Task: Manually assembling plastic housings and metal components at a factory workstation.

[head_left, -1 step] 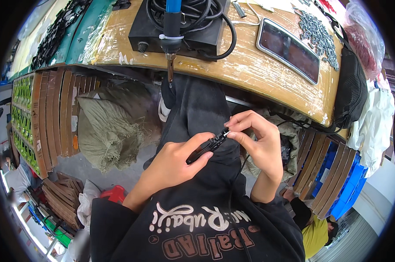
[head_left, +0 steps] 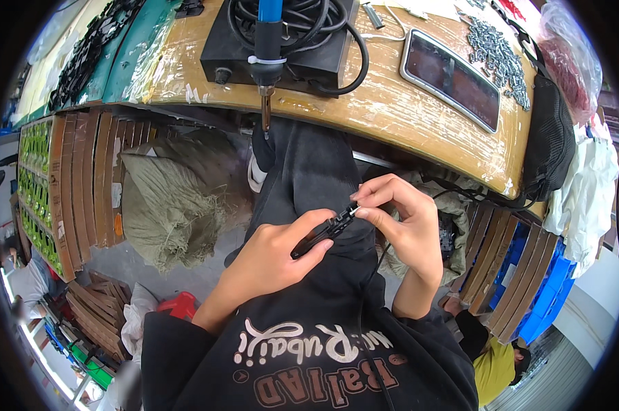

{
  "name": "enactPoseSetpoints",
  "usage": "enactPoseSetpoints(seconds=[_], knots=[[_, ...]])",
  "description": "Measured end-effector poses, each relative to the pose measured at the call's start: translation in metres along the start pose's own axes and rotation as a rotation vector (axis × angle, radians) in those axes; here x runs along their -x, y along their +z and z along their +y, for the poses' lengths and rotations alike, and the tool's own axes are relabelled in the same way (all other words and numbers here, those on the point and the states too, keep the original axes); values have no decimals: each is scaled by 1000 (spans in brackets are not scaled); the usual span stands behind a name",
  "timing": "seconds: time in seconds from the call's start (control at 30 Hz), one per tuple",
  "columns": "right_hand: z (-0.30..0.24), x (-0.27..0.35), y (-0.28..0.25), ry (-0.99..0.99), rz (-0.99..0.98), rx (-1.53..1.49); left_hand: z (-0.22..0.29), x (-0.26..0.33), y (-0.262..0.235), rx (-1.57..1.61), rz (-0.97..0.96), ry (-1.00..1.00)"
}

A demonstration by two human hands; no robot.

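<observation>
My left hand (head_left: 271, 253) grips a slim black plastic part (head_left: 316, 238) with a rounded end, held tilted over my lap. Its upper end shows small notched details. At that end my right hand (head_left: 409, 222) is pinched, thumb against forefinger, on a small pale piece (head_left: 354, 211). That piece is too small to name, and the fingertips partly cover it. Both hands are close together, below the table's near edge. Above them hangs a blue and black power screwdriver (head_left: 268, 68) with a metal bit pointing down, apart from my hands.
On the wooden table (head_left: 385, 116) are a black box (head_left: 220, 51) with coiled cable, a phone (head_left: 453, 79) and a pile of small metal parts (head_left: 496, 55). A black bag (head_left: 550, 137) hangs at the right edge. Below left stands a woven sack (head_left: 169, 205). Another person (head_left: 494, 370) is at lower right.
</observation>
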State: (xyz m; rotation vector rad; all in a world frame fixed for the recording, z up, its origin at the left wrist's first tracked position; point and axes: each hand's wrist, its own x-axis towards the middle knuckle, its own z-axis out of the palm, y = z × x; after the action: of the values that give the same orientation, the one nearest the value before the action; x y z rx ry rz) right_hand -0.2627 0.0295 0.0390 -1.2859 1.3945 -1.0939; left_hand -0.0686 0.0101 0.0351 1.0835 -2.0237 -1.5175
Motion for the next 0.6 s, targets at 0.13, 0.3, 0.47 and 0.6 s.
enactPoseSetpoints(seconds=[0.13,0.3,0.47,0.6], knots=[[1,0,0,-5,5,-51,0,0,2,9,20,24],[3,2,3,-15,25,-80,1,-1,3,-44,39,35],[-3,5,0,14,-6,-41,-4,-1,2,-64,20,99],[-3,4,-3,-65,-91,46,-5,2,-3,-41,-51,13]])
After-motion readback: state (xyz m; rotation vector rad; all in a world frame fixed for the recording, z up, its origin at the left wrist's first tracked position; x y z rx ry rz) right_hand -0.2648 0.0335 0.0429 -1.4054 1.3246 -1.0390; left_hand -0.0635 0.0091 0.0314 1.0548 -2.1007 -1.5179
